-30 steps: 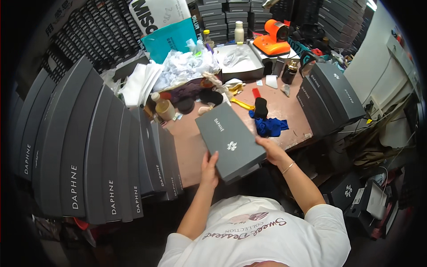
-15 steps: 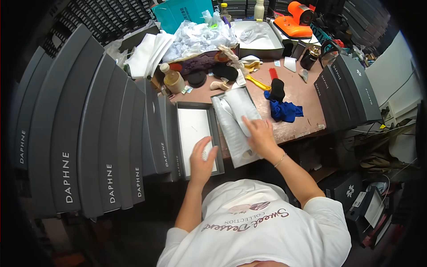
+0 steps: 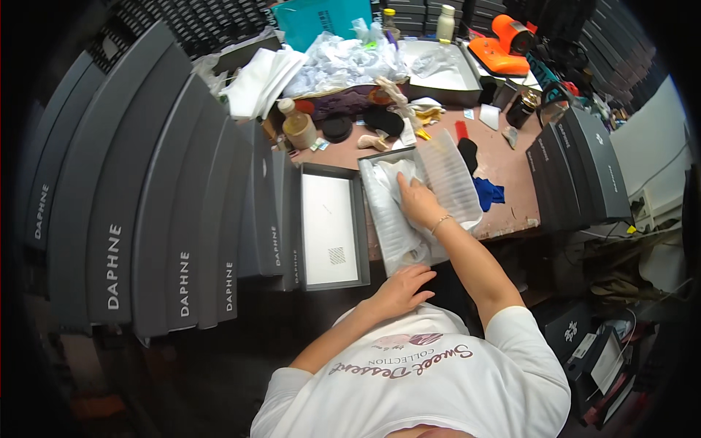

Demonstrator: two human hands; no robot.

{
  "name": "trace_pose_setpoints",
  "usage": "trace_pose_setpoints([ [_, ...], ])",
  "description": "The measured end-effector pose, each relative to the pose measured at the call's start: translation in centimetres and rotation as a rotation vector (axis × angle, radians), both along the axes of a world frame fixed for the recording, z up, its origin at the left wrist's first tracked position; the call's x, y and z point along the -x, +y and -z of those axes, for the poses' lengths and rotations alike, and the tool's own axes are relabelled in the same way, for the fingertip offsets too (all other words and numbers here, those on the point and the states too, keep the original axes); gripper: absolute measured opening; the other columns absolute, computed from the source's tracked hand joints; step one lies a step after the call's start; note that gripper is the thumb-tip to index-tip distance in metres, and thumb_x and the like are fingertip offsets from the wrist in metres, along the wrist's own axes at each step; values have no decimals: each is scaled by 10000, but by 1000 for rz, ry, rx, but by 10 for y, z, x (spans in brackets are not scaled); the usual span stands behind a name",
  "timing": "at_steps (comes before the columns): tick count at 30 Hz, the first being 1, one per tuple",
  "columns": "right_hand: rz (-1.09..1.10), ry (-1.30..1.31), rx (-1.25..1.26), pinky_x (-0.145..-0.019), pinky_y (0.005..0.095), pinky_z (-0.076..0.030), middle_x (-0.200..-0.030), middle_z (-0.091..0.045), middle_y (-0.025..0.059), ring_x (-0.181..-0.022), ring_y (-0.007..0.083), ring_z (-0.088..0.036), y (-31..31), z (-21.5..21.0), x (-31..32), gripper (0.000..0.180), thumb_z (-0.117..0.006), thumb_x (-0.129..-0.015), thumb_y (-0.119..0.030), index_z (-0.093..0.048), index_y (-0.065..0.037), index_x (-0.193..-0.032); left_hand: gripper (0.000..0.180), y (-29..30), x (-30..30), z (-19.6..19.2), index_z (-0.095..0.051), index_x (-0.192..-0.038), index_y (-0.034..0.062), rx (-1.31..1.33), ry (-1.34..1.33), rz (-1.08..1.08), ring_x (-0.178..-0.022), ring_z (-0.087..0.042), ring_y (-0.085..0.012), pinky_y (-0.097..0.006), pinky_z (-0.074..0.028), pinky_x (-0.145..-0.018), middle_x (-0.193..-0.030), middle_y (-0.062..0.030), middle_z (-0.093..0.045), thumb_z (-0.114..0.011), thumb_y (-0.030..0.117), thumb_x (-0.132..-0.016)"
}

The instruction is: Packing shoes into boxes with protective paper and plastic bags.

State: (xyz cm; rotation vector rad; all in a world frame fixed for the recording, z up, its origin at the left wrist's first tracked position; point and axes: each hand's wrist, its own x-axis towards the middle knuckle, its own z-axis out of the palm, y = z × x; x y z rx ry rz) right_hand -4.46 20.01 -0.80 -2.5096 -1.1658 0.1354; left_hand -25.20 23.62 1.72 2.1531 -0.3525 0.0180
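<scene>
Grey shoebox (image 3: 392, 156), ribbed translucent wrap (image 3: 449, 171) unfolded, right hand (image 3: 420, 204) grip unclear, left hand (image 3: 399, 293) unclenched

The table (image 3: 517, 171) has a pinkish-brown top with a chipped edge. Dark boxes (image 3: 415, 20) pile up behind it. A white wall (image 3: 648, 125) stands at the right.

One wrap-lined box (image 3: 391, 154), perhaps four bottles (image 3: 299, 130)
</scene>
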Motion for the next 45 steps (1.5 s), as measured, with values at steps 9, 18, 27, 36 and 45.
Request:
trace_pose_setpoints([
  [9,14,462,-370,-853,318,-471,-1139,-617,176,-969,254,-619,-33,-58,-21,451,-518,-850,-60,-481,38,-1289,493,38,17,4,-470,-1310,-13,684,71,-680,-1209,-500,-270,-360,-457,-952,-1313,-176,-475,-646,192,-898],
  [18,104,736,-875,-963,291,-403,-1235,-557,141,-1132,176,-519,-55,-59,72,474,-535,-937,-103,-395,70,-1356,997,16,-28,-15,-13,-1487,48,968,-57,-696,-1281,-389,-290,-381,-358,-1039,-1443,-214,-245,-732,266,-831],
  [27,180,892,-844,-923,273,-431,-1201,-590,145,-1060,153,-556,-74,-38,65,451,-537,-942,-110,-428,86,-1333,255,103,-14,-35,-604,-1086,-10,1137,-292,-958,-712,-585,-93,-228,-479,-681,-831,-37,-647,-515,206,-983],
  [36,123,554,-702,-928,288,-418,-1182,-589,147,-1083,188,-545,-81,-55,73,434,-572,-925,-128,-475,50,-1309,539,77,-35,-51,-506,-1270,24,318,-336,-827,-1055,-536,-202,-302,-434,-882,-1125,-112,-566,-739,165,-805],
  [45,142,932,-803,-926,279,-434,-1217,-581,137,-1086,168,-547,-90,-41,74,455,-606,-915,-117,-466,62,-1309,552,141,-50,-125,-422,-1309,-13,885,-490,-796,-1025,-541,-210,-334,-434,-899,-1135,-142,-535,-639,295,-906],
])
